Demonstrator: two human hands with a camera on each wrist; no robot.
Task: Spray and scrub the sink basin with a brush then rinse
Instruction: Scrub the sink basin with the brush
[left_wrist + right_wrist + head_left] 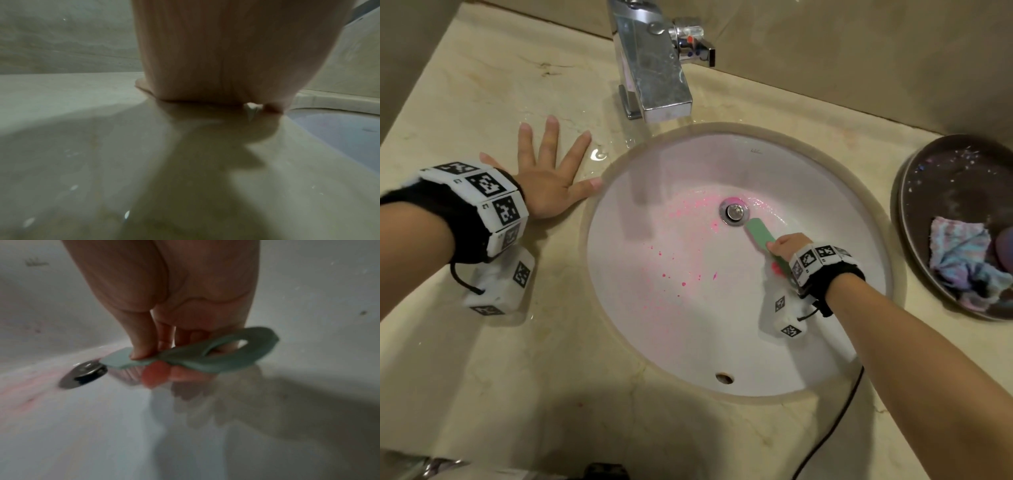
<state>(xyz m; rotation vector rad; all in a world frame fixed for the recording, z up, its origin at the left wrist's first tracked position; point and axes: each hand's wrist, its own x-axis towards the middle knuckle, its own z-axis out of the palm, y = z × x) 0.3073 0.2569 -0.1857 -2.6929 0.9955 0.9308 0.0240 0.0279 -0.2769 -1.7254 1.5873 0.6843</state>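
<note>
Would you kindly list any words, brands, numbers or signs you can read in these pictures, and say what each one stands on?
No text reads clearly.
Maker's mark on the sink basin back wall: too small in the head view, blurred in the right wrist view.
Red and blue dots on the faucet handle: colour marks only.
Black-and-white coded squares on the wrist bands: patterns, no letters legible.

White sink basin (688, 325), pink-speckled. Mint-green brush (758, 233), bristles seemingly pinkish. Beige veined countertop (482, 359); dark tray (907, 212), pastel cloth (959, 253)
</note>
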